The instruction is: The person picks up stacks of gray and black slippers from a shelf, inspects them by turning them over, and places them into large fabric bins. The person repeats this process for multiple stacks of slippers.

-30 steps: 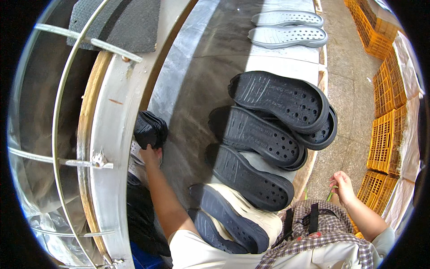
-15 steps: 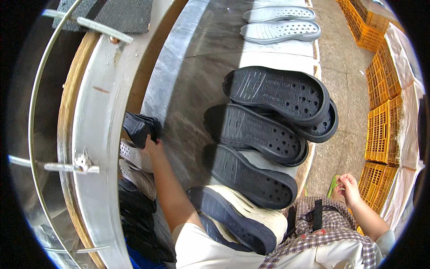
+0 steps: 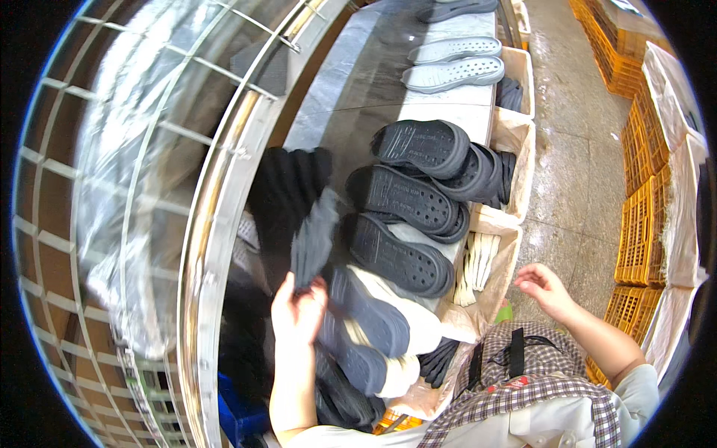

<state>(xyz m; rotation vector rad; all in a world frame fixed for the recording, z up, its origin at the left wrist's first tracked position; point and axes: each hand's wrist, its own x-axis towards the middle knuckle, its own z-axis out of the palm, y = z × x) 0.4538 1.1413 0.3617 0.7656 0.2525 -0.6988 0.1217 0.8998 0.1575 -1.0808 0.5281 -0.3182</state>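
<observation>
My left hand [image 3: 299,313] is closed on the lower end of a dark grey shoe sole [image 3: 314,239], blurred by motion and held upright over the table's left side. Just beyond it stands a row of black soles [image 3: 291,175], partly hidden by the held one. To its right, black soles with round holes lie in overlapping piles: a far one [image 3: 422,145], a middle one [image 3: 403,198] and a near one [image 3: 399,254]. Navy soles [image 3: 373,313] rest against cream soles [image 3: 414,328] close to my body. My right hand [image 3: 541,287] hangs over the aisle, fingers apart, holding nothing.
Light grey soles [image 3: 455,72] lie farther along the table [image 3: 366,97]. Lined bins [image 3: 511,239] with soles stand along its right edge. A metal wire guard [image 3: 142,224] curves along the left. Across the aisle floor [image 3: 571,187] are stacked orange crates [image 3: 638,231].
My left hand has come back nearer with a dark grey sole, away from the left-hand row. My right hand has moved left and up. The view has shifted, showing more bins and wire guard.
</observation>
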